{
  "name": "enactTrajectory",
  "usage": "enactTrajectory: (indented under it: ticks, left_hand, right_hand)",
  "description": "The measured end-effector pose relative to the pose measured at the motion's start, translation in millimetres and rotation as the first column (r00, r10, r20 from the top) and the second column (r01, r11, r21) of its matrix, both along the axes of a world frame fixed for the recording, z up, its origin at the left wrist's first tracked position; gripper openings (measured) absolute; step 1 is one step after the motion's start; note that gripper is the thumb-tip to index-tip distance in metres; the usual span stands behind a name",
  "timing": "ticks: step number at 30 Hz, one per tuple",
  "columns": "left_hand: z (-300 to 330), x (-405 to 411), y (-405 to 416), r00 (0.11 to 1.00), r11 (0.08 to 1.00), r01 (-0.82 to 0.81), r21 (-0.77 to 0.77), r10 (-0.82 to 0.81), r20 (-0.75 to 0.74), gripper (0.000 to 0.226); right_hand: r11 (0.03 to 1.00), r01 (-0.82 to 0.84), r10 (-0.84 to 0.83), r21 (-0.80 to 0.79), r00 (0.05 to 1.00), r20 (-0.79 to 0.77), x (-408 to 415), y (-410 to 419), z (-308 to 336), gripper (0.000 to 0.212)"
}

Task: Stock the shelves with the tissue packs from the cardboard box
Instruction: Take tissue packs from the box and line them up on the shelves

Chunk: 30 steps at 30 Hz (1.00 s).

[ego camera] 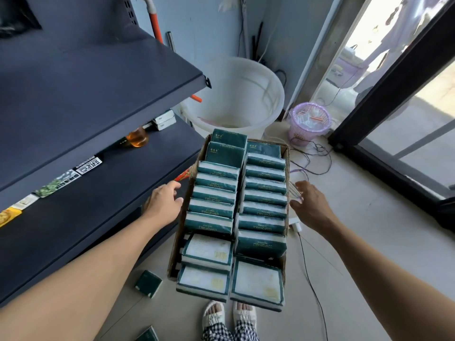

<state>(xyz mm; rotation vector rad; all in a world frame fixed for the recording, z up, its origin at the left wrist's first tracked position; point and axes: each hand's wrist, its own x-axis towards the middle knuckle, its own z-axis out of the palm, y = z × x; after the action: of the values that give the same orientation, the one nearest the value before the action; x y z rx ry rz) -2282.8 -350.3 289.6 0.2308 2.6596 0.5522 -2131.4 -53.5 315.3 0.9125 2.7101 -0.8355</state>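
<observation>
Below, left hand [164, 201] and right hand [310, 204] flank cardboard box [287, 149] of tissue packs [213, 196], fingers relaxed, holding nothing.

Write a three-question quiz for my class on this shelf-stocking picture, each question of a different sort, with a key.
1. True or false: the left hand grips a tissue pack.
2. How many rows of tissue packs fill the cardboard box?
3. The white bucket stands: A) beyond the box, B) on the shelf, C) inside the box.

Key: 1 false, both hands are open, the right hand too; 2 two; 3 A.
</observation>
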Motion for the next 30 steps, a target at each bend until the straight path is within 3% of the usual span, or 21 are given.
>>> enactTrajectory:
  ticks: [10,17,30]
  left_hand:
    - [90,23,3,0.971,0.974,0.223,-0.048,-0.226,-0.076,0.040]
    - [119,50,-1,0.938,0.951,0.299,-0.082,-0.308,-0.157,0.038]
    - [102,133,-18,0.962,0.959,0.270,-0.090,-0.272,-0.007,0.044]
  right_hand:
    - [0.988,-0.136,0.135,0.079,0.991,0.016,-1,-41,81,0.048]
    - [0.953,-0.264,0.273,0.148,0.961,-0.042,7,-73,104,0.048]
    - [0.915,-0.403,0.403,0.030,0.915,0.005,64,-105,73,0.053]
